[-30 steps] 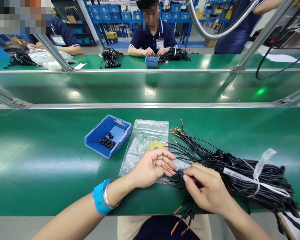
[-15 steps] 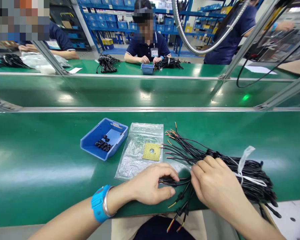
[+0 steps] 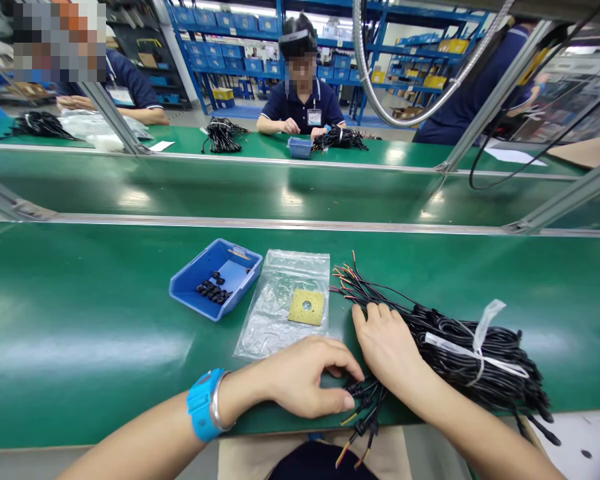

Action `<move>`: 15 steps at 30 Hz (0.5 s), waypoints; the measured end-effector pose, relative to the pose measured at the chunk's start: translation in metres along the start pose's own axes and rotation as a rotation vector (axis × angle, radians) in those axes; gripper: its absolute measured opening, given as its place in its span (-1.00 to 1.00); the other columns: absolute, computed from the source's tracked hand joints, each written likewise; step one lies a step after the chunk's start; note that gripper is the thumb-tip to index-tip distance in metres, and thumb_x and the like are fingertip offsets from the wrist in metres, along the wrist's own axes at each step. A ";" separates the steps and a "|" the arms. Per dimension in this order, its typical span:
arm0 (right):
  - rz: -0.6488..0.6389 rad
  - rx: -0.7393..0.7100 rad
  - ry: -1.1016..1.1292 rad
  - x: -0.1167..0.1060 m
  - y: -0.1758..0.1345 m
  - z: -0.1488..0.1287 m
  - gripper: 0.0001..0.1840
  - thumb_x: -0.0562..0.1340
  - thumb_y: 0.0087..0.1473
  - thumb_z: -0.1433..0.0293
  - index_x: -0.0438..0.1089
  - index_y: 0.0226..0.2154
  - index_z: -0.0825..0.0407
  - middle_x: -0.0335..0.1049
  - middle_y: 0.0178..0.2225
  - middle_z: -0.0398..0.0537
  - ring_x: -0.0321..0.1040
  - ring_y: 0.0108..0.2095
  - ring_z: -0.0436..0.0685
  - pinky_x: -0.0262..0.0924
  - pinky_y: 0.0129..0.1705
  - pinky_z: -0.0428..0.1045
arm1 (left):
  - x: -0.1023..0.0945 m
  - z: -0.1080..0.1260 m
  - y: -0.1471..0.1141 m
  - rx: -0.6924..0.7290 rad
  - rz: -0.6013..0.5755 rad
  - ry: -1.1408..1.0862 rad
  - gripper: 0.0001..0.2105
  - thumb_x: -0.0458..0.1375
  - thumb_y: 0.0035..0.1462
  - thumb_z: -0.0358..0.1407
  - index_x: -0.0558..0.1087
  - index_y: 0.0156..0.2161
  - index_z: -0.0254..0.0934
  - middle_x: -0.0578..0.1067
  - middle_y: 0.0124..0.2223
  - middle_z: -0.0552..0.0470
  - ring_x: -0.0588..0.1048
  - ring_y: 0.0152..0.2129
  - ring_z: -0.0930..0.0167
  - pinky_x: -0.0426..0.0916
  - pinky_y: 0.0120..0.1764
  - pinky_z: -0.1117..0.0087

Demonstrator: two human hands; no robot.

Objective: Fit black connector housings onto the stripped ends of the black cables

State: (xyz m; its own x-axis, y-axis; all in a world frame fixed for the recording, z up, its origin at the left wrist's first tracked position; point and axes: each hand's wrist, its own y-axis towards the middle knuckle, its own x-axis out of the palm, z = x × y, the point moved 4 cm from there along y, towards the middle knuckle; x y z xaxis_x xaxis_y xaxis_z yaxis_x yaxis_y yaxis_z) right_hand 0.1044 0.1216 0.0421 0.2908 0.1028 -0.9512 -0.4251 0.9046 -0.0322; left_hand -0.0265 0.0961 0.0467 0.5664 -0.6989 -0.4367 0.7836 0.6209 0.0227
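My left hand (image 3: 314,377) is partly curled, thumb and forefinger apart, beside several cable ends with black sleeves (image 3: 364,421) near the table's front edge. Coloured wire tips stick out of these ends. Just right of it, my right hand (image 3: 387,340) has its fingers bent down over the black cables (image 3: 405,297), closed on some of them; the fingertips are partly hidden. The cables belong to a thick bundle (image 3: 500,383) tied with a white strip. Their bare copper-coloured ends fan out toward the plastic bag.
Left of centre lies a blue bin (image 3: 187,297) with small black parts (image 3: 213,291). A clear plastic bag (image 3: 265,320) carries a yellow square piece with a hole (image 3: 300,313). Metal frame bars (image 3: 280,224) cross behind. Co-workers sit at the opposite bench with more cable bundles (image 3: 225,135).
My right hand has moved left and away from me, toward the bare-ended cables. My left hand stays about where it was. The view has shifted slightly.
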 end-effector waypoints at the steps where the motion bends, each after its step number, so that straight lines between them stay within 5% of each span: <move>1: 0.000 0.003 0.001 0.001 0.000 0.000 -0.78 0.10 0.14 0.60 0.36 -0.16 0.15 0.42 -0.34 0.15 0.42 -0.30 0.27 0.15 -0.33 0.05 | -0.005 0.002 -0.001 0.003 0.022 0.020 -0.71 0.26 0.05 -0.28 0.56 -0.09 -0.27 0.61 -0.16 -0.10 0.57 -0.29 0.28 0.44 -0.18 0.34; 4: 0.006 0.007 0.007 0.004 0.000 0.002 -0.78 0.09 0.12 0.61 0.35 -0.19 0.13 0.40 -0.36 0.11 0.43 -0.35 0.25 0.15 -0.35 0.04 | -0.036 0.011 -0.010 0.010 0.162 0.137 -0.79 0.20 0.14 -0.30 0.56 -0.12 -0.27 0.63 -0.18 -0.06 0.57 -0.27 0.32 0.42 -0.14 0.37; 6: 0.012 0.010 0.008 0.007 0.000 0.004 -0.74 0.09 0.07 0.64 0.34 -0.19 0.13 0.39 -0.38 0.08 0.43 -0.38 0.23 0.14 -0.37 0.03 | -0.070 0.015 -0.023 -0.027 0.375 0.295 -0.81 0.16 0.18 -0.29 0.56 -0.14 -0.26 0.63 -0.17 -0.04 0.57 -0.25 0.33 0.41 -0.14 0.38; 8: 0.020 0.006 0.008 0.009 0.000 0.005 -0.73 0.10 0.03 0.65 0.34 -0.20 0.12 0.37 -0.40 0.04 0.43 -0.39 0.21 0.14 -0.38 0.02 | -0.110 0.013 -0.043 -0.179 0.670 0.519 -0.78 0.13 0.19 -0.25 0.57 -0.15 -0.26 0.64 -0.15 -0.04 0.57 -0.21 0.29 0.41 -0.11 0.34; 10: 0.037 0.001 0.000 0.011 -0.001 0.006 -0.74 0.12 0.03 0.62 0.33 -0.19 0.11 0.37 -0.40 0.02 0.43 -0.39 0.19 0.16 -0.37 0.00 | -0.143 0.001 -0.064 -0.441 0.841 0.701 -0.74 0.08 0.19 -0.26 0.57 -0.12 -0.27 0.63 -0.12 -0.06 0.57 -0.20 0.22 0.41 -0.11 0.27; 13: 0.072 0.006 -0.032 0.014 -0.004 0.008 -0.77 0.13 0.09 0.57 0.30 -0.15 0.12 0.38 -0.34 0.06 0.42 -0.40 0.16 0.19 -0.36 0.00 | -0.167 -0.029 -0.080 -0.805 0.700 0.877 -0.67 0.03 0.16 -0.31 0.57 -0.07 -0.25 0.62 -0.07 -0.13 0.58 -0.17 0.09 0.42 -0.17 0.21; 15: 0.101 0.008 -0.059 0.017 -0.006 0.009 -0.78 0.12 0.11 0.55 0.29 -0.14 0.14 0.39 -0.31 0.08 0.42 -0.42 0.14 0.22 -0.36 -0.01 | -0.168 -0.048 -0.081 -0.886 0.539 0.924 -0.66 0.05 0.12 -0.28 0.58 -0.06 -0.26 0.63 -0.08 -0.18 0.58 -0.16 0.04 0.42 -0.17 0.21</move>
State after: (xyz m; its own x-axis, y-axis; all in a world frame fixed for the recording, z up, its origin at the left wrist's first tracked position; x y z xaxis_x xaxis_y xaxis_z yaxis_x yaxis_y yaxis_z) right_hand 0.1200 0.1215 0.0287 0.2971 0.2175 -0.9297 -0.4480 0.8916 0.0654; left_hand -0.1977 0.1802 0.0757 0.0985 -0.0342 -0.9945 -0.0937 0.9947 -0.0435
